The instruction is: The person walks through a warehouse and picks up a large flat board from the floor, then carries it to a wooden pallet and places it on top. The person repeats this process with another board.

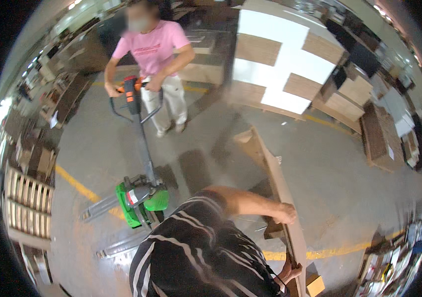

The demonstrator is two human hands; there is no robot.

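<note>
A long, narrow brown piece (276, 171), which looks like a cardboard or wooden panel, slants from mid-floor to the lower edge on my right. Its far end is bent or angled. My left hand (285, 214) is closed on its upper edge, about halfway along. Lower down and nearer, my right hand (290, 272) has its fingers curled around the same panel's edge. My torso in a dark striped shirt hides part of what lies beneath. Beside the near end sits a small yellow-orange box (315, 285).
A person in a pink shirt (156, 49) grips the handle of a green pallet truck (156, 202) on the left; its forks point left. Behind stands a white-and-brown stack (282, 59). Slatted wooden pallets (28, 198) are far left. Cartons (381, 133) line the right.
</note>
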